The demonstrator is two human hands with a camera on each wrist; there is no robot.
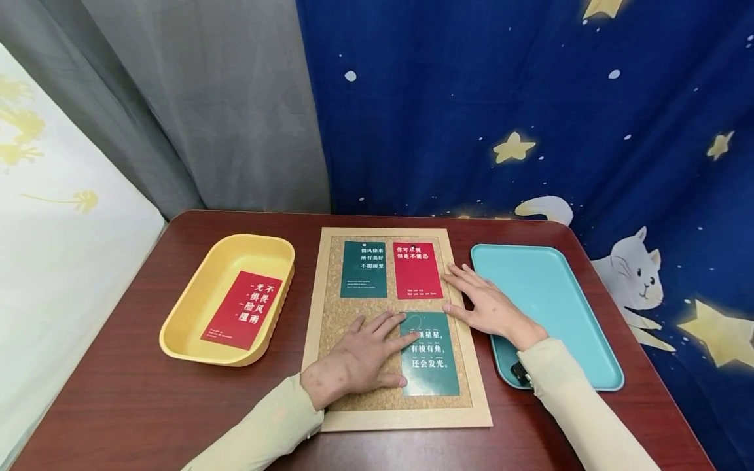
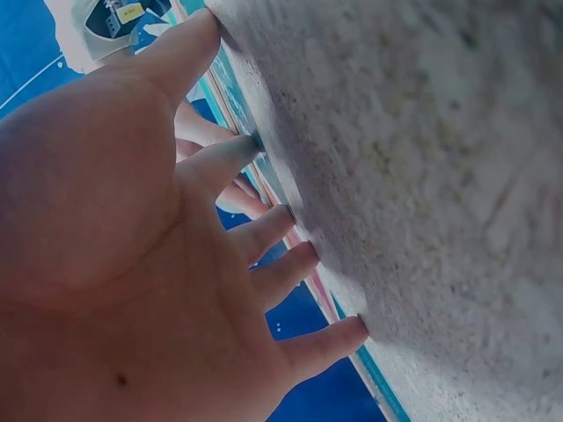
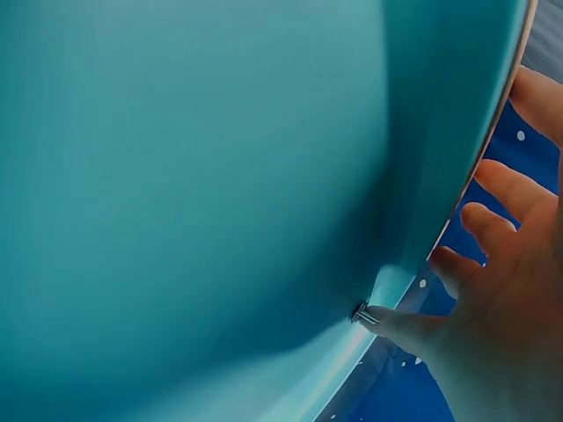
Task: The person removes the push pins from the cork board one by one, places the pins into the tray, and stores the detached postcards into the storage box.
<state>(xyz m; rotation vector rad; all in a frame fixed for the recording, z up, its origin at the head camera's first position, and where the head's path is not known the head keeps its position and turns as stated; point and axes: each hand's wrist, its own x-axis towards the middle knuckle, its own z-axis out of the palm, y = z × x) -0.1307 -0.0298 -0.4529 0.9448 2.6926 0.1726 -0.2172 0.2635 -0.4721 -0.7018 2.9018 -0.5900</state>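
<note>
My left hand [image 1: 360, 356] rests palm down with spread fingers on the cork board [image 1: 362, 418]. Its fingertips overlap the left edge of the lower green card [image 1: 432, 376], which carries white writing. In the left wrist view, the fingertips [image 2: 339, 338] touch the cork surface [image 2: 440, 176]. My right hand [image 1: 491, 307] lies on the board's right wooden border, fingers extended, holding nothing. Higher up, a green card [image 1: 363, 278] and a red card [image 1: 417, 275] hang side by side, each with a small pin at its top.
Left of the board stands a yellow basket [image 1: 177, 327] with a red card [image 1: 235, 327] in it. A turquoise tray [image 1: 538, 288] lies to the right, under my right forearm. In the right wrist view, a small shiny metal object [image 3: 360, 312] shows against the tray, by a fingertip.
</note>
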